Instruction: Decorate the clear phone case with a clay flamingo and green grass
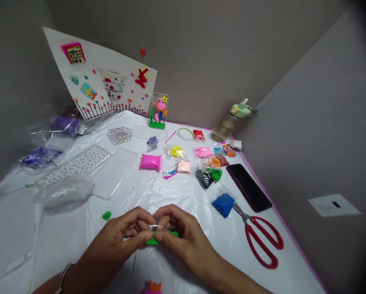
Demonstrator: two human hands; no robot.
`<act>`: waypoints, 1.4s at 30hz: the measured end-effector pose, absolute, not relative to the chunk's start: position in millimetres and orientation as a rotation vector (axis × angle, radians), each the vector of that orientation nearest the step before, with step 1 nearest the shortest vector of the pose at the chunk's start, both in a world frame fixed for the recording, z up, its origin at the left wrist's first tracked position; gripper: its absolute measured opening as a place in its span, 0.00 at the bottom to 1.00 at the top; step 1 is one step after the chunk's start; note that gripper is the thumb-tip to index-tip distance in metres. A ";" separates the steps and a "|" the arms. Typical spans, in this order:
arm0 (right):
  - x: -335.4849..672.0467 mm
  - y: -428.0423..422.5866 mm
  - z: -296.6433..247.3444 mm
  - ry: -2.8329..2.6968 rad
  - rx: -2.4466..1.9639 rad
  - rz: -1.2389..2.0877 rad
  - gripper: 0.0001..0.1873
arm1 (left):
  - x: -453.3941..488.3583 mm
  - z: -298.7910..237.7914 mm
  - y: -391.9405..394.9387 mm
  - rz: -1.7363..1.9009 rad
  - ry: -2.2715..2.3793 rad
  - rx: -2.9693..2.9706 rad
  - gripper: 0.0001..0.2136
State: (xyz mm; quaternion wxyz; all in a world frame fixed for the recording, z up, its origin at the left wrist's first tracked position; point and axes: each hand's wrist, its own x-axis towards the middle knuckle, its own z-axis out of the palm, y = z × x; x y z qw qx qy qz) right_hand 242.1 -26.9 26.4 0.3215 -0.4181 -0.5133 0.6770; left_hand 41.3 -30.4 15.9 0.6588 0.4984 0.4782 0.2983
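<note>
Both hands met low in the middle of the view, just above the tabletop [63,241], which was covered by a clear plastic sheet. The left hand [126,234] and the right hand [185,237] were curled nearly closed, thumbs and fingertips pinching one small piece of green clay [154,241] from either side. Only the clay's lower edge and a sliver by the right fingers showed; the fingers hid the rest. A thin clear glint crossed the fingertips, and what it was could not be told.

The clay looked very light and soft, likely to take a dent from any firm squeeze and perhaps to cling a little to skin. A gentle pinch at its two ends, with the middle left free, seemed the safest hold; a hard grip would probably flatten it.

A small green bit [106,215] lay apart on the sheet to the left. Red-handled scissors [260,239] and a blue packet [223,204] sat to the right, near a dark phone [248,187]. Further back were a pink packet [150,161] and a clear phone case [115,173].
</note>
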 end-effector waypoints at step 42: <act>248.4 -25.0 25.5 -1.404 -1.043 1.816 0.11 | 40.1 10.7 -27.8 0.615 1.037 1.082 0.13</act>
